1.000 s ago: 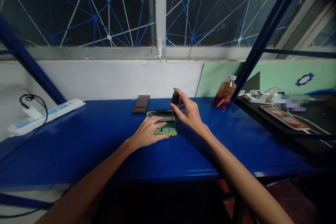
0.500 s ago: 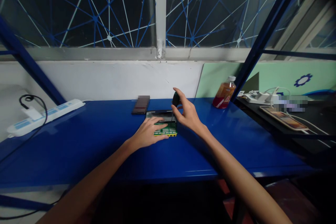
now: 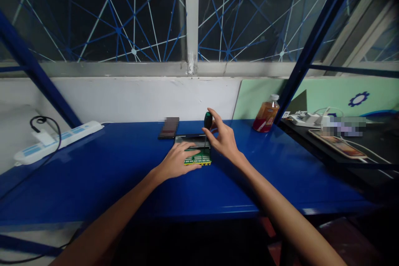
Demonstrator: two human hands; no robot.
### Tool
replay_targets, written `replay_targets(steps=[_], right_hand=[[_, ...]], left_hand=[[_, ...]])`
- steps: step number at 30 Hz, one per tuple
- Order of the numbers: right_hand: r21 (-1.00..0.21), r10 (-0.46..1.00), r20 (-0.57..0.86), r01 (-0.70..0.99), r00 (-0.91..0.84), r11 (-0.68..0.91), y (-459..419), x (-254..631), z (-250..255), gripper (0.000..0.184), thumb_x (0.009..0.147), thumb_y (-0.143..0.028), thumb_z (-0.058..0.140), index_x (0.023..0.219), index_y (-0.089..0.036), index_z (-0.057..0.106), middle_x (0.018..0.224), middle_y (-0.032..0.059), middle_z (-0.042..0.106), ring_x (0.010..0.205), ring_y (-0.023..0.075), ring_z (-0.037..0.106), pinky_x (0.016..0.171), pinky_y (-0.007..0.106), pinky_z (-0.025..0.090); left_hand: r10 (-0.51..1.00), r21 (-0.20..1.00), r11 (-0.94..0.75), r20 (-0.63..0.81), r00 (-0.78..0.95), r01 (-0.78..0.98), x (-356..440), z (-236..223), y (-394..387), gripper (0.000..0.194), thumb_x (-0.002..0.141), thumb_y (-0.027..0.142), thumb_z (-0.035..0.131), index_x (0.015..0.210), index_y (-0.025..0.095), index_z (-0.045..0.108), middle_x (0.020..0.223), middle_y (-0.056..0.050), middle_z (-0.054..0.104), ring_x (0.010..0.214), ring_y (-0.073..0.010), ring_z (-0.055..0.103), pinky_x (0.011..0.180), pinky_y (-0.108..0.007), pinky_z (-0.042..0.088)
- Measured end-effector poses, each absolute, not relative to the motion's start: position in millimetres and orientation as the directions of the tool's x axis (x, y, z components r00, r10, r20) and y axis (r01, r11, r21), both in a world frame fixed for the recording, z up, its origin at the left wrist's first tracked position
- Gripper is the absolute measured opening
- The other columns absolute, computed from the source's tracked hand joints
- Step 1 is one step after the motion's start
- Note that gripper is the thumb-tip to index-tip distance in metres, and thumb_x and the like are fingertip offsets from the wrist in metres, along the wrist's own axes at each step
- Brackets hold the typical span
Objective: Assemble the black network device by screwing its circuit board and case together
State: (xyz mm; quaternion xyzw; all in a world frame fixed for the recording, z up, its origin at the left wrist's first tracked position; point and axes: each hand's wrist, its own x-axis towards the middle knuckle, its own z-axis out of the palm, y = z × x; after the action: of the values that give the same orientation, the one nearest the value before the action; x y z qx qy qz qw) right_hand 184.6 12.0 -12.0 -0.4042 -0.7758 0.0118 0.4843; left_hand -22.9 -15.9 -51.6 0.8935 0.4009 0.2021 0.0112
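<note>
A green circuit board (image 3: 199,159) lies on the blue table (image 3: 93,174), against a dark flat device (image 3: 190,138) behind it. My left hand (image 3: 177,161) rests flat on the board's left part, fingers stretched out. My right hand (image 3: 223,139) pinches the dark round handle of a screwdriver (image 3: 207,121), which stands upright with its thin shaft pointing down onto the board's right side.
A dark phone (image 3: 169,128) lies just behind the board. A bottle of orange liquid (image 3: 266,114) stands at the back right. A white power strip (image 3: 56,141) with a black cable lies at the left. Another desk at the right carries a phone (image 3: 339,144) and cables.
The hands, board and screwdriver keep their places. The whole scene sits slightly lower in the picture because the camera has tilted up a little.
</note>
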Motion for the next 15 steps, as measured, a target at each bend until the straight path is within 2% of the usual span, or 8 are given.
replay_targets(steps=[6, 11, 15], right_hand=[[-0.354, 0.603, 0.785, 0.699, -0.139, 0.622, 11.6, 184.1, -12.4, 0.057, 0.091, -0.042, 0.054, 0.143, -0.024, 0.041, 0.087, 0.0049, 0.064, 0.079, 0.0213, 0.062, 0.075, 0.036, 0.051], [-0.424, 0.649, 0.747, 0.648, -0.146, 0.633, 10.9, 184.2, -9.9, 0.053, 0.094, -0.035, 0.046, 0.146, -0.026, 0.035, 0.102, 0.0071, 0.067, 0.083, 0.0210, 0.064, 0.075, 0.037, 0.053], [-0.441, 0.641, 0.764, 0.663, -0.076, 0.604, 12.3, 185.3, -9.0, 0.054, 0.090, -0.040, 0.053, 0.141, -0.024, 0.043, 0.092, 0.0060, 0.068, 0.081, 0.0222, 0.065, 0.076, 0.039, 0.053]], left_hand=[[0.714, 0.188, -0.686, 0.365, 0.598, 0.703, -23.6, -53.4, -14.7, 0.047, 0.081, 0.052, 0.068, 0.120, 0.027, 0.065, 0.133, -0.008, 0.058, 0.124, -0.0298, 0.052, 0.103, -0.051, 0.039], [0.713, 0.196, -0.689, 0.356, 0.604, 0.697, -23.6, -53.3, -14.9, 0.049, 0.081, 0.053, 0.068, 0.121, 0.026, 0.064, 0.133, -0.009, 0.057, 0.124, -0.0307, 0.051, 0.103, -0.052, 0.039], [0.718, 0.196, -0.684, 0.352, 0.600, 0.703, -23.4, -52.5, -15.7, 0.048, 0.081, 0.053, 0.068, 0.121, 0.028, 0.064, 0.134, -0.008, 0.057, 0.124, -0.0301, 0.051, 0.103, -0.051, 0.038]])
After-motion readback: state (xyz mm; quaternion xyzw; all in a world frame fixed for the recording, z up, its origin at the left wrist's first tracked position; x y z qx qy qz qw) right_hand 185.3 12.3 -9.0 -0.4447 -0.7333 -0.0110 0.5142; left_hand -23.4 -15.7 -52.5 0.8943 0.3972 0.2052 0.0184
